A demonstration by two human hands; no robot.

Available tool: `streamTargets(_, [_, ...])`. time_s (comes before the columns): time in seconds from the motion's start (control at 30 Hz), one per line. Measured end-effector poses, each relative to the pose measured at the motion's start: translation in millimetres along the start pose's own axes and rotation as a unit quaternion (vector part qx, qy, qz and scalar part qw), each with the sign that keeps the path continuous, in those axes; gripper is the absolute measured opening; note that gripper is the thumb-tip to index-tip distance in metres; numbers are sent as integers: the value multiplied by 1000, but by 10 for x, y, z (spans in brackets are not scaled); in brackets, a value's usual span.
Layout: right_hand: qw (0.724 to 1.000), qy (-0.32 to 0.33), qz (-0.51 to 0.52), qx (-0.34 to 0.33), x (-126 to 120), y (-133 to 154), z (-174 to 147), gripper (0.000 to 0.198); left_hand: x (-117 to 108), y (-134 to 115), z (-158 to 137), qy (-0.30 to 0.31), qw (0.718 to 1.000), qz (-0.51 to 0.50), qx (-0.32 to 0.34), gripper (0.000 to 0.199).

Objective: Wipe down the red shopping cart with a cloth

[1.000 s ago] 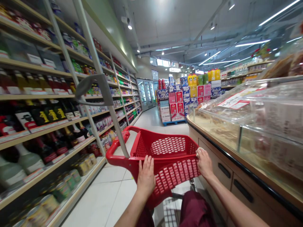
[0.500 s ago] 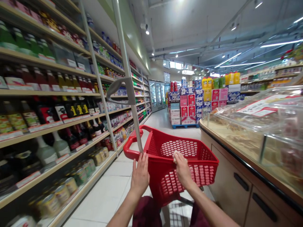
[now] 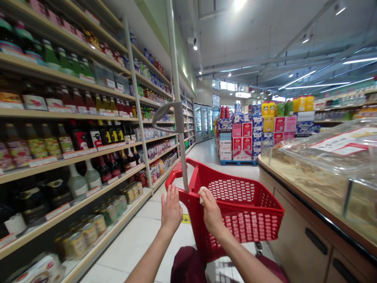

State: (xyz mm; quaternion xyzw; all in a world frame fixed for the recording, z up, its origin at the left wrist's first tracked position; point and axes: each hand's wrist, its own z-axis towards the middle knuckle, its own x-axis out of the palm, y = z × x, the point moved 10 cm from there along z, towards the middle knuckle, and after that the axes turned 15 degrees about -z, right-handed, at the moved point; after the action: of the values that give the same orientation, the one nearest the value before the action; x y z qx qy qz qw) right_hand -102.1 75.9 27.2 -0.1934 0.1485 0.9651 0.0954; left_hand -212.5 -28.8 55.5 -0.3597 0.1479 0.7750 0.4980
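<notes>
In front of me stands a red plastic shopping cart basket [image 3: 238, 220] with perforated walls. A tall metal pole [image 3: 179, 149] with a grey loop handle [image 3: 169, 118] rises at its left end. My left hand [image 3: 171, 210] is open, its fingers stretched out beside the cart's curved red end; whether it touches the plastic I cannot tell. My right hand [image 3: 213, 214] pinches a small whitish cloth [image 3: 202, 195] at the near top rim of the basket. Most of the cloth is hidden under the fingers.
Shelves of bottles and cans [image 3: 88, 149] line the left side. At right is a wooden counter [image 3: 297, 220] with clear plastic covers. Stacked boxes on a blue pallet [image 3: 238, 162] stand ahead, with glass-door fridges [image 3: 203, 118] beyond. Pale floor tiles [image 3: 132, 236] lie below.
My right hand has slid left along the basket rim with the cloth. My left hand has shifted slightly away from the pole's base. The view has swung a little to the left.
</notes>
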Motion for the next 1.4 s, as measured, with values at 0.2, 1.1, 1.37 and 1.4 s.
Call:
streamTargets(0.2, [994, -5, -9, -105, 54, 414, -113, 48, 26, 17, -30, 25, 1000, 9, 8, 63])
streamTargets(1.1, [945, 35, -82, -314, -173, 982, 1043, 47, 19, -17, -53, 32, 999, 12, 27, 69])
streamTargets(1.37, [955, 88, -69, -276, 245, 507, -868, 38, 66, 19, -50, 51, 998, 23, 23, 70])
streamTargets(1.4, [960, 78, -59, -263, 205, 531, -830, 38, 72, 13, -52, 53, 998, 23, 24, 70])
